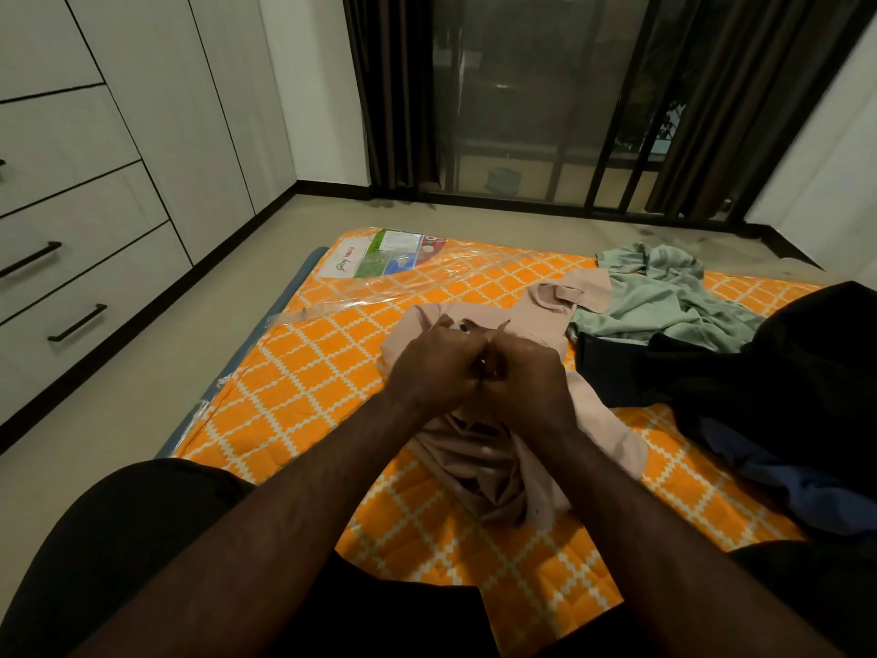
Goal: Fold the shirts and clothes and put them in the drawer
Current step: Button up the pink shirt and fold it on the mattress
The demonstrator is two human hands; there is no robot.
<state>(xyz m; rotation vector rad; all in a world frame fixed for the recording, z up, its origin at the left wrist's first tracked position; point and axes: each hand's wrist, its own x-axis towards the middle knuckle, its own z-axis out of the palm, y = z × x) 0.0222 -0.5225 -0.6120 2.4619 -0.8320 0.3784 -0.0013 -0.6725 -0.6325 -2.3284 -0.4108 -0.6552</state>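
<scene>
A beige shirt [479, 463] lies bunched on the orange patterned mattress [303, 387] in front of me. My left hand [434, 368] and my right hand [522, 377] are pressed together above it, both with fingers curled round the shirt's upper edge, lifting the fabric slightly. A light green garment [664, 296] lies crumpled at the back right. Dark black and navy clothes [759, 401] are piled at the right. The drawers [71, 277] with black handles are in the white wardrobe on the left, all closed.
Clear plastic wrap and a printed label [384, 254] cover the mattress's far corner. Beige floor runs between the mattress and the wardrobe. A dark glass sliding door with curtains [545, 102] stands behind. My knees in dark shorts frame the bottom.
</scene>
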